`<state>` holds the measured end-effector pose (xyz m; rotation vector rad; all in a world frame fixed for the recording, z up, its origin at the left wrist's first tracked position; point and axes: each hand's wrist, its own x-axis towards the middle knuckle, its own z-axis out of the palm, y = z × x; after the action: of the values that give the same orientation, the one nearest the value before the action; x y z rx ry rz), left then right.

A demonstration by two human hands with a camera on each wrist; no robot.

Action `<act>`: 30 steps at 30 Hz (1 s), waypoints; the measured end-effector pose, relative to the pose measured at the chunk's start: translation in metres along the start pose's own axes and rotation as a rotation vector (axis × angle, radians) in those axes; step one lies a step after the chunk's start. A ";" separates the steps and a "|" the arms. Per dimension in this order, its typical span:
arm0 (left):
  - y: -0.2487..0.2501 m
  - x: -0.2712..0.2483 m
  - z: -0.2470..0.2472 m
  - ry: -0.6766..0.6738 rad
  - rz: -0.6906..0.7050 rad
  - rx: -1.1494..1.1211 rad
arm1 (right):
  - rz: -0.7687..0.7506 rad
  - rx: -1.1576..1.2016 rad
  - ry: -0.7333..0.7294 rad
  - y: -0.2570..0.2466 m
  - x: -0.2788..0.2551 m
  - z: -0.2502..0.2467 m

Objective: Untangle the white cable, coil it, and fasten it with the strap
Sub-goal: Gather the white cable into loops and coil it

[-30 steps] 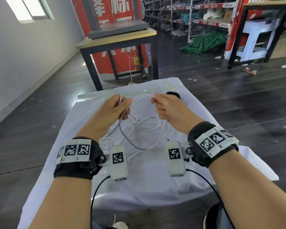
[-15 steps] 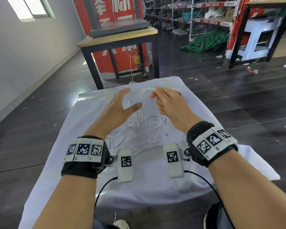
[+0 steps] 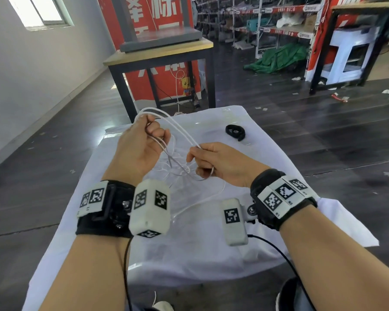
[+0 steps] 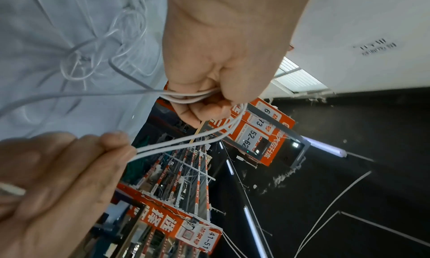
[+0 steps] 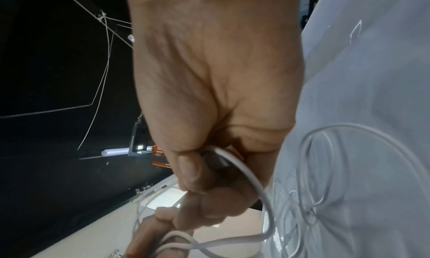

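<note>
The thin white cable (image 3: pixel 175 129) is held up in loops between both hands above the white cloth (image 3: pixel 189 254). My left hand (image 3: pixel 152 131) is raised and curled round several strands (image 4: pixel 190 96) of it. My right hand (image 3: pixel 197 153), lower and to the right, pinches two strands (image 4: pixel 163 148) at its fingertips, and another bit of cable (image 5: pixel 244 170) runs through its curled fingers. The rest of the cable (image 3: pixel 177 169) hangs in a loose tangle onto the cloth below the hands. The black strap (image 3: pixel 235 132) lies curled on the cloth beyond my right hand, untouched.
The cloth-covered table (image 3: pixel 323 221) is small, with dark floor on all sides. A wooden-topped table with black legs (image 3: pixel 160 52) stands just beyond its far edge. Shelving (image 3: pixel 267 19) and a green heap (image 3: pixel 279 59) lie farther back.
My left hand, spread open half a second ago, has closed round the cable strands and lifted up and left. The right hand has dropped lower, still pinching the cable. The strap has come into view.
</note>
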<state>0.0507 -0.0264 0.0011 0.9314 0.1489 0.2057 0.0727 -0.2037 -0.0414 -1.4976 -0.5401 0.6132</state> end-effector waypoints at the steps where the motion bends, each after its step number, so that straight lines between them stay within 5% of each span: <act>1: 0.001 0.000 -0.001 -0.003 -0.025 -0.035 | 0.005 0.017 0.008 0.000 0.000 0.000; 8: -0.001 0.002 -0.002 -0.110 -0.134 -0.382 | 0.036 -0.126 0.081 0.005 0.008 0.010; 13: -0.001 0.004 0.000 -0.132 -0.175 -0.496 | 0.041 -0.106 -0.041 0.006 0.007 0.013; 20: 0.006 0.010 -0.015 -0.040 -0.156 -0.414 | -0.019 -0.293 -0.093 -0.003 0.002 0.012; 30: -0.001 0.012 -0.023 0.097 -0.198 -0.172 | 0.098 -0.031 -0.127 -0.006 0.003 0.014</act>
<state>0.0577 -0.0059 -0.0138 0.7301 0.3074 0.0785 0.0656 -0.1912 -0.0357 -1.5278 -0.5788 0.7834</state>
